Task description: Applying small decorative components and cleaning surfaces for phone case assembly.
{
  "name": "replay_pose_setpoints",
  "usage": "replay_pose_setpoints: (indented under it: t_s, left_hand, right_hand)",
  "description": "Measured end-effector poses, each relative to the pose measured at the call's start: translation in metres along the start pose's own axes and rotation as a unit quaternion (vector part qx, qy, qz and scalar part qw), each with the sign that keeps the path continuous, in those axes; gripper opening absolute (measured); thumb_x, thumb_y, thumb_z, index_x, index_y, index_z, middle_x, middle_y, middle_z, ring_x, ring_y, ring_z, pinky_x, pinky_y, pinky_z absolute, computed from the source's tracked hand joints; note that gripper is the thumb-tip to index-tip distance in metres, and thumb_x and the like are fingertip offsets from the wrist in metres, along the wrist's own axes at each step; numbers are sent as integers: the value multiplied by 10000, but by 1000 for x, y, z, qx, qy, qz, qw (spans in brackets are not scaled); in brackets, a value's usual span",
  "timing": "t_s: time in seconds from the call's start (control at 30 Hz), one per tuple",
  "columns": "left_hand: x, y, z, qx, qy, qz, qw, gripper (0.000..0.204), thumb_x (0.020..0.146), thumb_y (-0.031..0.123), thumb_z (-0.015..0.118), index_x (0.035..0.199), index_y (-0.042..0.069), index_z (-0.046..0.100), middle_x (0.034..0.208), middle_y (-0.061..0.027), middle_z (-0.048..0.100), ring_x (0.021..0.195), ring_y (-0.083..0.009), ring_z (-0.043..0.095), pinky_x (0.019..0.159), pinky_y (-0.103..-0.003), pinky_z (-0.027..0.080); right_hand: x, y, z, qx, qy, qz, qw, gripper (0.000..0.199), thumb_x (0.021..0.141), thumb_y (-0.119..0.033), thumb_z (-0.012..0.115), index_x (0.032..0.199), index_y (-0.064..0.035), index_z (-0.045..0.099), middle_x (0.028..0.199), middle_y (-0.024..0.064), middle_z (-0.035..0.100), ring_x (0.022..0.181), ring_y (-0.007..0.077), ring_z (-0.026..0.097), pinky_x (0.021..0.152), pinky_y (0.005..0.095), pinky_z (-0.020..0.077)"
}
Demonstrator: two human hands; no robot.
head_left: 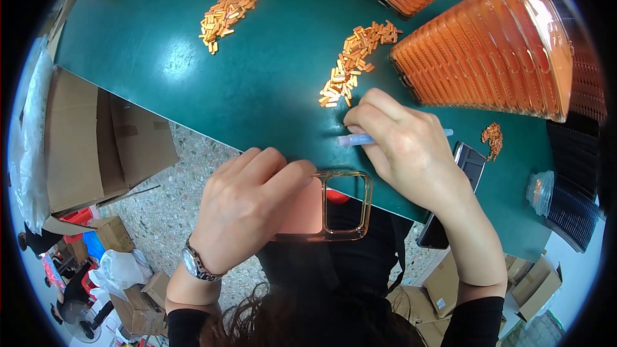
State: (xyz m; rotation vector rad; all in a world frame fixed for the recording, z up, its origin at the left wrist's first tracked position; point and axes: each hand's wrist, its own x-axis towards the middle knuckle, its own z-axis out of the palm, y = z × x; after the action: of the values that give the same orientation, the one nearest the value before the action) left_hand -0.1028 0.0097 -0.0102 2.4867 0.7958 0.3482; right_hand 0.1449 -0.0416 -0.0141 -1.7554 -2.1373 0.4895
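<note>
We judged the step in hand to be work on the phone case (334, 209) with the pen-like tool (360, 139). To do it well, we reckoned the case had to be kept flat and steady against the near edge of the green surface (257, 77), with the tool tip brought down lightly and square so it would not skid.

Our left hand (247, 209) was closed on the case: the fingers curled over its pink left part, the thumb side at its upper edge, gripping it firmly. The case lay at the near edge of the surface, its clear amber frame with the empty camera window sticking out to the right of that hand.

Our right hand (405, 148) was pinched shut on the tool, a pale blue-white stick held like a pen, its tip pointing left just above the case. We could not tell whether the tip touched the surface.

2 heaps of small orange pieces lay farther off: 1 heap (355, 61) just beyond the right hand, the other (230, 9) at far left. Stacked orange trays (488, 48) stood at far right, and a dark phone (470, 162) lay right of the wrist.
</note>
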Motion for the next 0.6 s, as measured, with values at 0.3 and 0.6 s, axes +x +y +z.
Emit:
replay_pose_setpoints:
  t_s: [0.3, 0.6]
  left_hand:
    - [5, 12, 4, -25, 23, -19, 999, 194, 882, 51, 724, 1067, 106, 710, 886, -61, 617, 820, -280, 646, 715, -408, 540]
    - [18, 18, 9, -61, -14, -44, 997, 120, 950, 74, 688, 1069, 61, 679, 901, -122, 666, 867, -347, 681, 740, -458, 551]
  right_hand:
    - [-7, 4, 1, 91, 40, 59, 993, 88, 917, -42, 712, 981, 4, 675, 958, 141, 644, 868, 386, 688, 731, 457, 541]
    - [1, 5, -4, 93, 12, 48, 994, 93, 887, -19, 701, 973, 0, 672, 970, 137, 654, 856, 376, 680, 724, 434, 544]
